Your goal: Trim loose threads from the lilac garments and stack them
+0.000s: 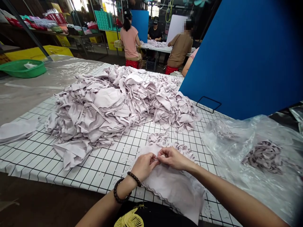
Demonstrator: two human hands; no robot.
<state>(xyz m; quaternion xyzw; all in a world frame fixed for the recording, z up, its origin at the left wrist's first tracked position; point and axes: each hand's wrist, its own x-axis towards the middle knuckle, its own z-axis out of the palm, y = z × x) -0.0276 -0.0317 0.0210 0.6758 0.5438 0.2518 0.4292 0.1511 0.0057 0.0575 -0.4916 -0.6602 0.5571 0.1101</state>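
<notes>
The left hand [143, 165] and right hand [172, 157] each keep a narrow fingertip grip, seemingly on the pale cloth [175, 186] at the near edge of the gridded surface [101, 173]; the pinched bit is too small to make out; light pressure and flat cloth should help avoid tearing; two bracelets [134, 178], one green basket [26, 72]; the heap [106, 101] defies counting.

There are two bracelets [115, 190], two blue boards [246, 60], two stools [131, 64].
</notes>
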